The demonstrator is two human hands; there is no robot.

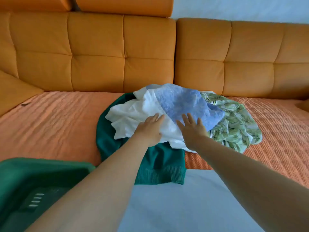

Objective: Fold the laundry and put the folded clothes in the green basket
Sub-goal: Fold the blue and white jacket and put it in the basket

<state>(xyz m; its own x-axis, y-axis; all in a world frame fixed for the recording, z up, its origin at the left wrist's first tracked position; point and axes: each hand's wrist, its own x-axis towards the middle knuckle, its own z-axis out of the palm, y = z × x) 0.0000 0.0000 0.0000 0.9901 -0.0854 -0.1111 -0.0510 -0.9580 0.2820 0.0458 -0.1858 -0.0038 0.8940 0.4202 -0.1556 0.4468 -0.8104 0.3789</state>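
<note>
A heap of unfolded laundry lies on the orange sofa seat (50, 118). A white garment (133, 114) sits crumpled on top, with a blue patterned cloth (184, 102) beside it, a green leaf-print piece (237, 124) to the right and a dark green knit sweater (160, 166) underneath. My left hand (148, 129) reaches over the white garment with straight fingers. My right hand (192, 129) hovers with spread fingers at the edge of the blue cloth. Neither hand grips anything. The green basket (25, 178) stands at the lower left, with no clothes visible inside.
The sofa's tufted orange backrest (117, 52) rises behind the heap. A small dark speck (25, 104) lies on the seat at far left. Pale blue fabric (175, 203) fills the bottom centre between my forearms.
</note>
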